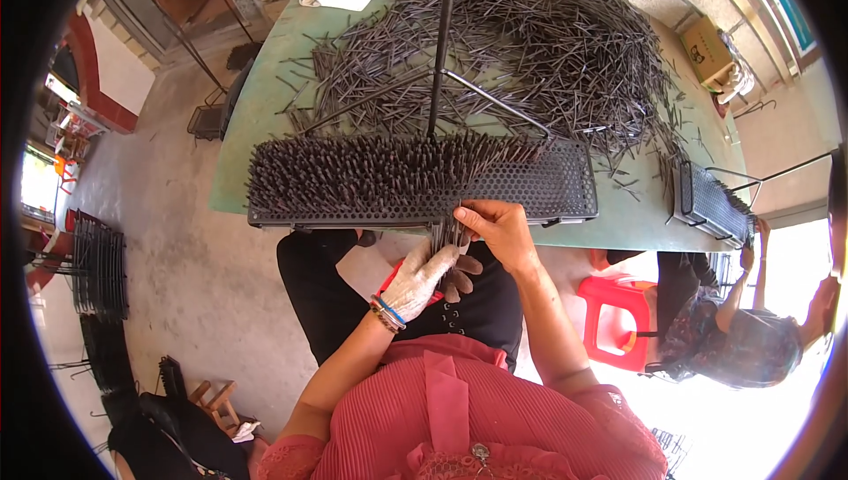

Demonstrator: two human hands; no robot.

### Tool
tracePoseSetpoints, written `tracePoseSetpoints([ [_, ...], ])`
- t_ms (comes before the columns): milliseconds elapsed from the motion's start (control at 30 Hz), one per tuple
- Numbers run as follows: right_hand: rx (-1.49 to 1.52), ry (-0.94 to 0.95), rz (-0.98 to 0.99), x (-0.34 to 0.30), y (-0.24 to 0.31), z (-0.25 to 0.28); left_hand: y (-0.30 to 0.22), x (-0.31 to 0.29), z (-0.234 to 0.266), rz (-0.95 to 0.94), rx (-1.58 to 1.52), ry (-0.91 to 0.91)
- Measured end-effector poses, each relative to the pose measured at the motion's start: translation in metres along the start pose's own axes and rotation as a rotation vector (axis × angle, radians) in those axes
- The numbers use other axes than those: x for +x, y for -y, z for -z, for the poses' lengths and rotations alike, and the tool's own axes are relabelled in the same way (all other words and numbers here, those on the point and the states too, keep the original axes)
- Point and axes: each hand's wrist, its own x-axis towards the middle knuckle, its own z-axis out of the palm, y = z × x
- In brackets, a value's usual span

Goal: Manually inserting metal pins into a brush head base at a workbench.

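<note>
A long black perforated tray [539, 181] lies at the near edge of the green table. Dark thin sticks [353, 171] stand upright in its holes over the left and middle part; bare holes show toward the right end. My left hand [417, 279], in a pale work glove, is closed around a small bunch of dark sticks [446, 234] just below the tray's front edge. My bare right hand [499, 231] pinches at the top of that bunch, thumb and fingertips together. Which single stick it grips is too small to make out.
A large heap of loose dark sticks [583, 56] covers much of the green table [252, 140]. A black rod frame [439, 65] rises from behind the tray. At right, another person [733, 330] works at a second tray [707, 202], near a red stool [614, 321]. Stacked racks [99, 268] stand left.
</note>
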Motion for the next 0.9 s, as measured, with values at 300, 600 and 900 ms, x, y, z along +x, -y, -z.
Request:
tracePoseSetpoints([
  [300, -0.162, -0.084, 0.003, -0.011, 0.013, -0.002, 0.017, 0.005, 0.009, -0.017, 0.049, -0.197],
  [600, -0.428, -0.336, 0.745, 0.021, 0.044, -0.015, 0.009, 0.008, -0.001, 0.075, -0.224, -0.219],
  [900, -0.63, -0.378, 0.929, 0.04, 0.026, -0.018, 0.012, 0.003, 0.005, 0.063, -0.157, -0.239],
])
